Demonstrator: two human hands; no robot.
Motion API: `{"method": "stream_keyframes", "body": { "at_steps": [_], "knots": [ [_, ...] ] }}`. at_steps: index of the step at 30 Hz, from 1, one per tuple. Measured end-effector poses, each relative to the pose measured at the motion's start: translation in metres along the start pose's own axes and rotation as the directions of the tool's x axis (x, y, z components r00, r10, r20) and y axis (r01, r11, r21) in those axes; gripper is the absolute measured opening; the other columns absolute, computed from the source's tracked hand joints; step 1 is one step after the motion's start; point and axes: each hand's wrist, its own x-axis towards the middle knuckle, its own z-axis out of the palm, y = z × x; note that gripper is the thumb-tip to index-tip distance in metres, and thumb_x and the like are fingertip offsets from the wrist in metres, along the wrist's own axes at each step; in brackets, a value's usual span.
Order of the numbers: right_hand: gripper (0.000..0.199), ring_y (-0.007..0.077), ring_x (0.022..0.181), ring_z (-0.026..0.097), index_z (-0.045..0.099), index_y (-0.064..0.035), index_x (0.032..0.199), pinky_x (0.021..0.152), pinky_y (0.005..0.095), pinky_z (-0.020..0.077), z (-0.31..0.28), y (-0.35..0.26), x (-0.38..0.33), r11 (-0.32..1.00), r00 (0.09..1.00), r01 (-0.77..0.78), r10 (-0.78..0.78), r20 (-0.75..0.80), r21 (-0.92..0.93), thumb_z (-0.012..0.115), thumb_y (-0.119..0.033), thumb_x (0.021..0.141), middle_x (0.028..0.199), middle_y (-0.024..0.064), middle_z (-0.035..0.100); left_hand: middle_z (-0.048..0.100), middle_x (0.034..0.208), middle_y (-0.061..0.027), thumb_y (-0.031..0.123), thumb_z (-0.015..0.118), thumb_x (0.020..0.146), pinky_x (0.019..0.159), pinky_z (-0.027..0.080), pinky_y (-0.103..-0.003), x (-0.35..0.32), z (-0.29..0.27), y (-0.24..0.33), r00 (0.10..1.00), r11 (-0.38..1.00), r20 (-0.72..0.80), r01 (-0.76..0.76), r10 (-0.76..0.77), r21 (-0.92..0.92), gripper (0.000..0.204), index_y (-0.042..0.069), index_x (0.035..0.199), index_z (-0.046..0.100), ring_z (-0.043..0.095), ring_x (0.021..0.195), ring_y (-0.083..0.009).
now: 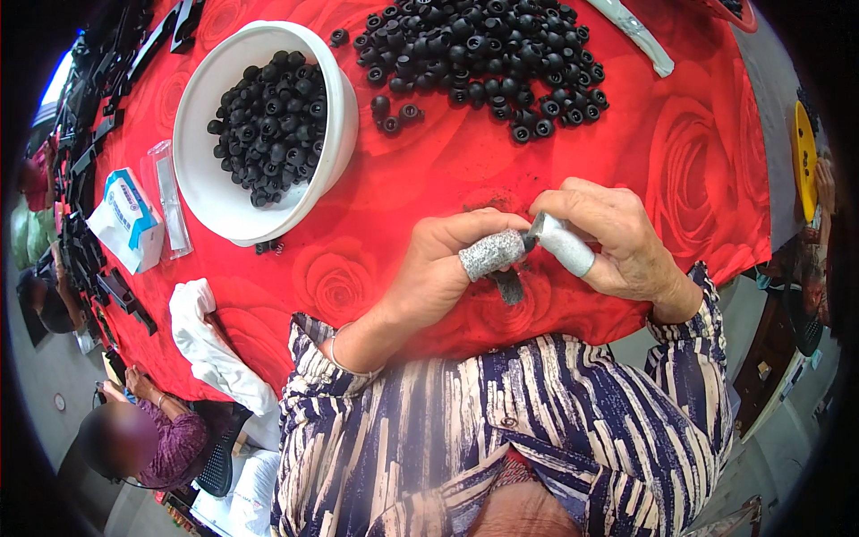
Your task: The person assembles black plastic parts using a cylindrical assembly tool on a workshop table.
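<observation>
My left hand point(438, 259) and my right hand point(617, 237) meet in front of me, just above the red cloth. Both are closed in a pinch around a small black part point(530, 242), which the fingers mostly hide. A speckled grey cover point(492, 255) wraps my left thumb, and a whitish cover point(566, 249) wraps my right thumb. Below the left fingertips a dark grey strip point(509, 287) sticks out; I cannot tell whether it is a finger cover. Beyond the hands lies a large heap of black rounded caps point(479, 54) with hollow ends.
To the left, a white bowl point(188, 134) holds many similar black caps point(273, 125). Near it are a blue-and-white packet point(130, 219), a clear plastic sleeve point(170, 201) and a white cloth point(210, 345). Black elongated parts point(89, 237) line the left edge. Another person point(148, 443) sits lower left.
</observation>
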Motion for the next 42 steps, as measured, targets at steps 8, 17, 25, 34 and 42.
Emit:
{"method": "stream_keyframes", "body": {
  "at_steps": [8,17,25,34,42],
  "knots": [
    [0.019,0.023,0.059,0.054,0.06,-0.0011,0.092,0.05,0.0345,0.041,0.0,0.002,0.0,0.999,1.0,0.012,-0.013,0.014,0.035,0.064,-0.002,0.073,0.07,0.0095,0.053,0.061,0.094,-0.0029,0.006,0.058,0.09,0.07,0.047,-0.021,-0.001,-0.002,-0.002,1.0,1.0,-0.002,0.014,-0.014,0.008,0.021,-0.002,0.108,0.063,0.057,0.082,-0.0082],
    [0.019,0.0231,0.058,0.054,0.06,-0.001,0.091,0.049,0.0347,0.0403,0.001,0.003,-0.003,0.999,1.0,0.019,-0.019,-0.001,0.027,0.064,-0.002,0.072,0.068,0.0091,0.052,0.061,0.093,-0.0036,0.006,0.059,0.089,0.071,0.047,-0.022,-0.002,0.002,-0.001,1.0,1.0,0.007,-0.005,0.005,-0.001,0.021,-0.002,0.108,0.063,0.057,0.083,-0.0089],
    [0.019,0.0219,0.054,0.054,0.061,-0.0032,0.088,0.046,0.0333,0.0404,-0.011,-0.002,0.0,0.984,0.987,0.124,-0.109,0.119,-0.131,0.068,-0.005,0.071,0.068,0.0086,0.053,0.063,0.091,-0.0053,0.008,0.059,0.089,0.062,0.052,-0.025,0.003,0.006,0.008,0.996,0.996,-0.032,0.084,-0.083,0.011,0.019,-0.001,0.105,0.064,0.061,0.076,-0.0117],
    [0.042,0.022,0.054,0.053,0.059,0.0045,0.101,0.045,0.0329,0.0391,0.021,-0.012,-0.005,0.856,0.886,0.331,-0.427,-0.18,-0.398,0.074,-0.012,0.066,0.073,0.0097,0.055,0.067,0.094,-0.0093,0.008,0.063,0.086,0.068,0.053,-0.026,-0.005,0.009,-0.014,0.996,0.938,-0.042,0.054,-0.073,-0.342,0.02,0.0,0.104,0.066,0.064,0.083,-0.0166],
    [0.044,0.018,0.052,0.048,0.059,0.0072,0.103,0.044,0.031,0.0365,0.021,-0.008,-0.011,0.799,0.818,0.447,-0.547,-0.179,-0.402,0.069,-0.002,0.061,0.075,0.0081,0.052,0.064,0.096,-0.0052,0.012,0.06,0.088,0.076,0.049,-0.027,-0.006,0.012,-0.018,0.998,0.963,0.059,-0.003,0.019,-0.27,0.019,0.001,0.103,0.065,0.061,0.089,-0.0148]
  ]
}}
